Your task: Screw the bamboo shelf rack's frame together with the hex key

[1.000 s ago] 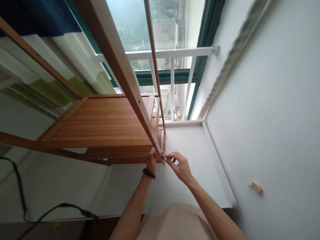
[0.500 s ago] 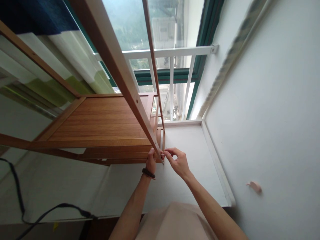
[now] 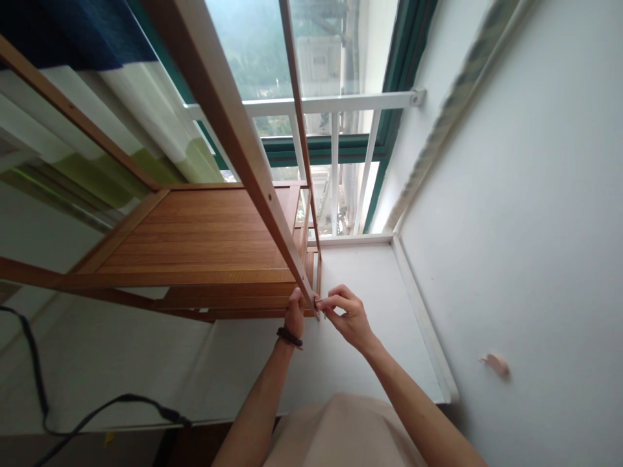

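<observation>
My left hand is closed around the lower part of a wooden shelf post, its thumb on the near side and fingertips showing at the right edge. A dark bracelet circles that wrist. Just right of the post, my right hand pinches a small thin tool that looks like a hex key, held against the post's side. Most of the tool is hidden by my fingers. The post belongs to a brown wooden shelf unit with slatted boards, and small round holes show along the post.
The unit stands on a white ledge by a window with a white railing. A striped curtain hangs left. A white wall with a pink hook rises right. A black strap lies front left.
My right hand has turned slightly at the post, and the tool's thin end now shows below the fingertips. My left hand keeps its grip in the same place.
</observation>
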A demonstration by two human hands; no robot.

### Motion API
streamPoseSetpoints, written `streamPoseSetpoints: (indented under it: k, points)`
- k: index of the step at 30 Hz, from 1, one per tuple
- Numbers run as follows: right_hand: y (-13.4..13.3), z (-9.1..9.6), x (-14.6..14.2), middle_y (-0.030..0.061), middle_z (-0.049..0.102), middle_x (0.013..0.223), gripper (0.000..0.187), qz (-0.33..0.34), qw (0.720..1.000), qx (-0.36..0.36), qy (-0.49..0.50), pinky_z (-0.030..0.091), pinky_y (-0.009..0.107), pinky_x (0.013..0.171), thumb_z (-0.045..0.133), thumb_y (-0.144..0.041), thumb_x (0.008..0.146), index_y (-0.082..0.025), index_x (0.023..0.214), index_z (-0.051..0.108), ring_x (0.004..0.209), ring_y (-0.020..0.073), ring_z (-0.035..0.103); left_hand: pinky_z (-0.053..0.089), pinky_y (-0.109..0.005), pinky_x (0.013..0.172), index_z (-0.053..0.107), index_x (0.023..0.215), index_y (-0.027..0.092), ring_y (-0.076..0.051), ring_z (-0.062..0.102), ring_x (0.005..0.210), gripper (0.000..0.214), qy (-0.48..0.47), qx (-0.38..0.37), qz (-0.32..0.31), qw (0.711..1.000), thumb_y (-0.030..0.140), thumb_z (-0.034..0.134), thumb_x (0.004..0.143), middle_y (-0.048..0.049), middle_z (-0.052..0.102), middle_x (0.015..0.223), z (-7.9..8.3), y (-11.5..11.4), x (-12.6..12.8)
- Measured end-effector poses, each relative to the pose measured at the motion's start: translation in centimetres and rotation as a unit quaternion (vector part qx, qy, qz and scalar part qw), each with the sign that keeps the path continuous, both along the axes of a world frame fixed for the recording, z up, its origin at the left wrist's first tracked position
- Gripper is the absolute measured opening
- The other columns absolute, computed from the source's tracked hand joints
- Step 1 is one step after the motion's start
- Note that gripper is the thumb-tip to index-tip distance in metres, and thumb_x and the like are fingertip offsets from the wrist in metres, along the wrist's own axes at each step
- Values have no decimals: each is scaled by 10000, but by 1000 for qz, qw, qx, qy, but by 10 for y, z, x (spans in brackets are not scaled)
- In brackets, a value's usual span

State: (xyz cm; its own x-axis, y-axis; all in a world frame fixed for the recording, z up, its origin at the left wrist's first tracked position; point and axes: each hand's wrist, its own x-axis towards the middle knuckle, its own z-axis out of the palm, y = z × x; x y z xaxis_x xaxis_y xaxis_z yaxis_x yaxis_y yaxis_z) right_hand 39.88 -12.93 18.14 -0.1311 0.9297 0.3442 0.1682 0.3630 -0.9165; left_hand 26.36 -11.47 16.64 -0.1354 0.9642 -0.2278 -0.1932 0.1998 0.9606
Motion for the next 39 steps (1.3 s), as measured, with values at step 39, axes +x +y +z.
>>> streamPoseSetpoints:
  k: [39]
  points:
    - [26,-13,-11,-1,597,587,360,72,893,-367,252,471,219,429,633,-423,680,-132,877,556,453,89,544,442,-305,592,572,552,182,-165,546,519,447,-4,38,5,999,387,305,845,-40,596,514,-5,1,0]
